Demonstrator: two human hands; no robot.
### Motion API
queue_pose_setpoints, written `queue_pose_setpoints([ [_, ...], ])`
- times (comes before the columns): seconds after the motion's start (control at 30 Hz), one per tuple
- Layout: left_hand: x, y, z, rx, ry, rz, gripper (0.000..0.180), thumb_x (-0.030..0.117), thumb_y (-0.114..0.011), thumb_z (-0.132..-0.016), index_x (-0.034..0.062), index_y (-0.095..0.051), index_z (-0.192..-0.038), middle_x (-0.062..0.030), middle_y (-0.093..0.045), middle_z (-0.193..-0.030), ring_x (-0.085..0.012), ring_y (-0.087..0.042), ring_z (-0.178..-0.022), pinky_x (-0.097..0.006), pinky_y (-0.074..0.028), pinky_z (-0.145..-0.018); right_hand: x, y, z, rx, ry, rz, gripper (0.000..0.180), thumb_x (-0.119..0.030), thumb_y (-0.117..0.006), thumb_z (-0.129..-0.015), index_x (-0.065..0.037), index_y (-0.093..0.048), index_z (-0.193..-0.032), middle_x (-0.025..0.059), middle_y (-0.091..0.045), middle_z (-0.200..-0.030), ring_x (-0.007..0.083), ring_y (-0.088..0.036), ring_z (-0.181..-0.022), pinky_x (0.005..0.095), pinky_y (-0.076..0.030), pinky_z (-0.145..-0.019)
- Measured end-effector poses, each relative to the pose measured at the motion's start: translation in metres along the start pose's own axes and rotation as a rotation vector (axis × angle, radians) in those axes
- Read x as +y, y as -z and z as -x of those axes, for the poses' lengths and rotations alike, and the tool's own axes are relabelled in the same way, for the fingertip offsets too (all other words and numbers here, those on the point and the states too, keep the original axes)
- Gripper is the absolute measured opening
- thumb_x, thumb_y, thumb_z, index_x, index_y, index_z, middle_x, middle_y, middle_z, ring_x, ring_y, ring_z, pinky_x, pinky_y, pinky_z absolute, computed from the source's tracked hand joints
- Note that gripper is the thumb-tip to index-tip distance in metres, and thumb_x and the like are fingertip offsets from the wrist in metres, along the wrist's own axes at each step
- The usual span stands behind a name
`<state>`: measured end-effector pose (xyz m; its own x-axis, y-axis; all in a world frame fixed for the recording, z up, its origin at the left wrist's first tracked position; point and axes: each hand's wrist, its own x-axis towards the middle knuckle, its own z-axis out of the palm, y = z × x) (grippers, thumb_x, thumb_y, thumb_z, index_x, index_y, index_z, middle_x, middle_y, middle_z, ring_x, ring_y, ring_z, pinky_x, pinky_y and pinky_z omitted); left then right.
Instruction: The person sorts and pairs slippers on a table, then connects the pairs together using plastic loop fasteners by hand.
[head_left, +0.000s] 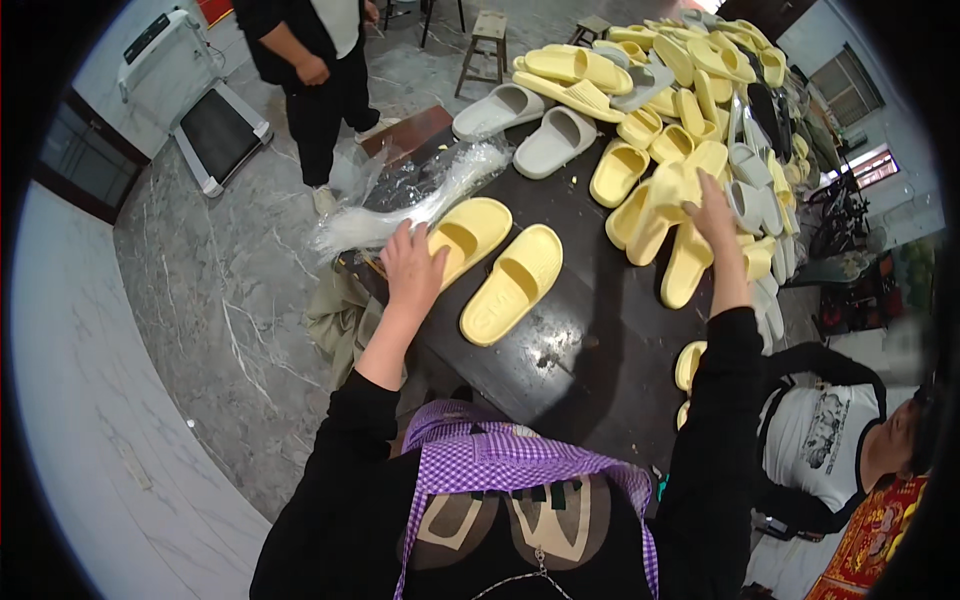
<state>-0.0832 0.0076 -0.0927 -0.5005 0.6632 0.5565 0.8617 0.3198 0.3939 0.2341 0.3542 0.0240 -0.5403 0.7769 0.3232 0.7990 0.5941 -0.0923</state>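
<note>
A: Reaching across the dark table [560, 330], the right hand [712, 212] is curled onto a yellow slide [668, 190] at the edge of the heap of slippers [690, 90]; I think it is gripped, though the fingers are partly hidden.

B: And the left hand [412, 268]?

A: Flat, fingers spread, pressing the heel of a yellow slipper [468, 236] that lies beside its mate [512, 284], near the clear plastic bags [400, 200].

B: Best way to handle it?

A: Lift the slide clear by its strap rather than dragging, so neighbours don't tumble, and keep the near pair aligned, soles down.
</note>
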Motion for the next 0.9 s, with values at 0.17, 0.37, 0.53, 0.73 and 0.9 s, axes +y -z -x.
queue_pose_setpoints([
  [0.17, -0.049, -0.007, -0.042, 0.057, 0.068, 0.033, 0.034, 0.017, -0.067, -0.076, 0.0051, -0.055, -0.105, -0.0131, -0.052, -0.113, -0.0350, -0.048, -0.102, -0.043, -0.039, -0.083, -0.132, -0.037, 0.011, -0.159, 0.193, -0.572, 0.041, -0.010, -0.064, -0.077, -0.004, -0.054, -0.116, 0.0138, -0.056, -0.118, 0.0270, -0.055, -0.107, 0.0334, -0.043, -0.091],
  [0.37, -0.041, 0.004, -0.054, -0.237, 0.082, -0.062, 0.020, 0.017, -0.062, -0.079, 0.0052, -0.059, -0.095, -0.0152, -0.056, -0.101, -0.0363, -0.052, -0.093, -0.045, -0.041, -0.078, -0.248, -0.075, 0.101, -0.073, 0.478, -0.748, 0.029, -0.002, -0.063, -0.071, -0.002, -0.060, -0.100, 0.0158, -0.060, -0.105, 0.0329, -0.057, -0.098, 0.0385, -0.045, -0.085],
  [0.53, -0.041, 0.023, -0.015, -0.508, 0.043, 0.108, 0.017, 0.019, -0.058, -0.083, 0.0032, -0.062, -0.086, -0.0187, -0.058, -0.085, -0.0383, -0.055, -0.081, -0.044, -0.044, -0.070, -0.245, -0.067, 0.189, -0.087, 0.418, -0.874, 0.023, -0.001, -0.061, -0.074, -0.002, -0.061, -0.097, 0.0153, -0.060, -0.105, 0.0325, -0.056, -0.100, 0.0392, -0.043, -0.086],
  [0.73, -0.042, 0.027, -0.007, -0.303, -0.021, 0.012, 0.015, 0.017, -0.055, -0.084, 0.0051, -0.064, -0.082, -0.0162, -0.058, -0.078, -0.0356, -0.056, -0.078, -0.043, -0.043, -0.070, -0.207, -0.058, 0.239, -0.236, 0.244, -0.962, 0.020, -0.001, -0.058, -0.079, 0.000, -0.061, -0.099, 0.0152, -0.062, -0.105, 0.0291, -0.059, -0.097, 0.0343, -0.045, -0.084],
  [0.9, -0.015, 0.045, -0.028, 0.073, 0.053, 0.028, 0.015, 0.014, -0.056, -0.084, 0.0032, -0.065, -0.082, -0.0154, -0.059, -0.078, -0.0327, -0.056, -0.075, -0.039, -0.044, -0.063, -0.190, -0.048, 0.248, -0.249, 0.152, -1.115, 0.019, -0.005, -0.057, -0.079, 0.000, -0.062, -0.097, 0.0153, -0.063, -0.100, 0.0313, -0.060, -0.094, 0.0360, -0.047, -0.082],
])
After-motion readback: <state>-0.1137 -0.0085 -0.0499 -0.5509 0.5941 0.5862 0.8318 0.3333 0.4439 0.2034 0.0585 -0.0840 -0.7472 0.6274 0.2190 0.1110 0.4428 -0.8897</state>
